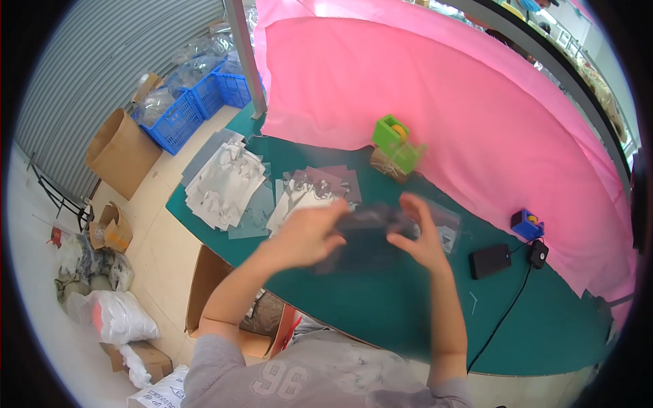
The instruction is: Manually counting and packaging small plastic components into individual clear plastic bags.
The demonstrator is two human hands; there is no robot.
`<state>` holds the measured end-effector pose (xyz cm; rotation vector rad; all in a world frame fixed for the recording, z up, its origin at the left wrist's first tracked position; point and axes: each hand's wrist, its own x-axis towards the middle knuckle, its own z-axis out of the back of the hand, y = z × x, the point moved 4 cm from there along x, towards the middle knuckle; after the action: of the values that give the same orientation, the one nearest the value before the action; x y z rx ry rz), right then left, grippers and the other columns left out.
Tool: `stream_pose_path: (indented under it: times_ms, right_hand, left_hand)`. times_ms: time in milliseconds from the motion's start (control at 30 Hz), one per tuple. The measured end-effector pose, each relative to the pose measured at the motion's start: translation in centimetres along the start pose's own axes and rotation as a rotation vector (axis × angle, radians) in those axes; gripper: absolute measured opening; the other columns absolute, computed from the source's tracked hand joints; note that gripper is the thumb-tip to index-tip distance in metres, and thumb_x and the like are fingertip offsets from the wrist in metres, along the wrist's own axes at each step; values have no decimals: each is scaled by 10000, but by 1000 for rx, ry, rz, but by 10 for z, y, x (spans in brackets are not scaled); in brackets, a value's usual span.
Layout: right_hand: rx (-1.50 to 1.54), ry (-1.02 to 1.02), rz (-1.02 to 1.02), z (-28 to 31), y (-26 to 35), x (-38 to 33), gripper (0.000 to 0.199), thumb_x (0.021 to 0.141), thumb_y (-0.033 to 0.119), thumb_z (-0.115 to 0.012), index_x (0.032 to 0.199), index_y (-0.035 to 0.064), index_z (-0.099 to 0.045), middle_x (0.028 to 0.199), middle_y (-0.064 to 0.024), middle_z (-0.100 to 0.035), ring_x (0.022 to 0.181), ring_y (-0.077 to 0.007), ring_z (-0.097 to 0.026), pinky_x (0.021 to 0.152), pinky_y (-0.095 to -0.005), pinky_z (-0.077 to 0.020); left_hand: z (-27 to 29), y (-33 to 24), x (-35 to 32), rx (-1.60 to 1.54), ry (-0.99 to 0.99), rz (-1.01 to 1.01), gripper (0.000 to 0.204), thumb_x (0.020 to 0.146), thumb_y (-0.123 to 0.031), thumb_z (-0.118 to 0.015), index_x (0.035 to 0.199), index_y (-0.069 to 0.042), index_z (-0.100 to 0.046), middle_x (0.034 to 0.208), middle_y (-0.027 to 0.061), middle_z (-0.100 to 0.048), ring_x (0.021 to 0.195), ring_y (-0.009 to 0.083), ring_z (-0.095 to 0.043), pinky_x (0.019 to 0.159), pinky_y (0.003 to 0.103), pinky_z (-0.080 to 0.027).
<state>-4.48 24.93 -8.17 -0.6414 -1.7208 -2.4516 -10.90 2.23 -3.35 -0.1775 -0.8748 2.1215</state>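
From where I stand, it all comes down to what lies between the two hands: a smoky, see-through film [367,238], blurred, above the green desk [381,309] and right in front of the person's chest. It looks wider from side to side than from front to back, so its long axis seems to run across the body, from one hand to the other. The left hand [307,234] is at its left end and the right hand [424,238] at its right — neither is clearly the nearer, since both are right at the film. Each has its thumb parted from the fingers, the two hands facing one another; whether either one pinches the film or only steadies it, I can't tell through the blur.

Just beyond the left hand, a pile of white-and-clear packets [299,197] spreads over the desk, with a larger stack [224,183] farther left. Beyond the right hand lies a clear packet [450,221], partly behind the fingers. The green tape dispenser [401,146] stands farther off, by the pink cloth [340,75] — well apart from both hands
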Motion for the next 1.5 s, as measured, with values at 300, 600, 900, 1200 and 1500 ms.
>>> stream_pose_path:
  times_ms: [300,600,900,1200,1500]
  right_hand:
    - [222,111,-394,51,-8,-105,602,607,73,-819,1154,6,-576,988,-105,-657,949,-174,-612,814,-303,-487]
    - [337,-178,-458,61,-72,-151,378,749,127,-790,1055,18,-598,963,-14,-622,872,-113,-570,842,-260,-441]
    - [357,-417,-771,69,-50,-178,288,847,137,-702,1080,29,-571,834,25,-614,653,-27,-502,569,-189,-390]
    - [68,-406,-678,70,-56,-175,309,841,107,-685,1119,45,-563,798,13,-561,668,-78,-482,581,-233,-380]
    - [-567,-358,-383,83,-33,-173,347,807,89,-646,1147,61,-576,1185,-101,-487,1069,-236,-498,883,-335,-414]
  left_hand:
    - [-70,-51,-13,264,306,-275,446,765,-171,-703,1159,-83,-513,902,96,-584,874,277,-597,725,388,-478]
    - [-45,-24,-14,-169,132,-123,602,794,-252,-700,1315,-71,-459,1133,152,-549,1050,329,-549,910,417,-440]
    - [36,214,-181,235,-1183,733,875,714,-259,-785,1409,-24,-307,1290,189,-447,1155,336,-460,1006,421,-363]
    - [26,221,-153,273,-1079,1122,1162,636,-353,-831,1479,-160,-55,1072,145,-580,1023,328,-542,933,441,-380]
    - [31,258,-167,-672,-1320,720,554,759,-134,-721,1214,69,-478,1008,107,-629,930,170,-591,845,285,-460]
